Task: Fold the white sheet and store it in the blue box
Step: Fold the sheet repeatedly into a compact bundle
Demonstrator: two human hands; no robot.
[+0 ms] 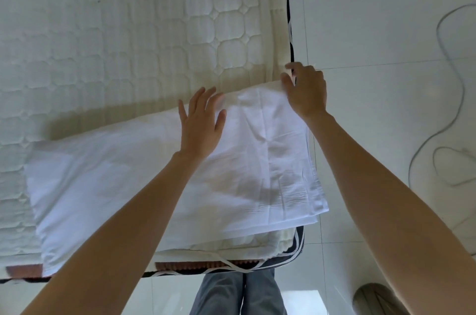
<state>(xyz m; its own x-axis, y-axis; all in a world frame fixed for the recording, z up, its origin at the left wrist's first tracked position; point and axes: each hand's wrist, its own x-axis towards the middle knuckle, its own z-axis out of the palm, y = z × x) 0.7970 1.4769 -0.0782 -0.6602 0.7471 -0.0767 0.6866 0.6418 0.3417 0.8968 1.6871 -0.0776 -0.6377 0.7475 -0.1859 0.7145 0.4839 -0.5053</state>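
White sheet [159, 180], folded into a long layered band, lies across the lower middle of the frame on the near corner of a quilted mattress [103, 44], its right end reaching the mattress edge and slightly overhanging it. The left hand [199, 129] rests flat on the sheet's upper edge near the centre of the frame, fingers straight and spread wide, holding nothing. The right hand [305, 90] sits at the sheet's upper right corner, right of centre, with its fingers curled down and pinching the cloth at the mattress edge. Both bare forearms reach up from the bottom of the frame. Below the mattress, at bottom centre, grey trousers [237, 294] show. A pale tiled floor [386, 18] fills the right side, where a thin grey cable [461, 98] loops down the far right edge.
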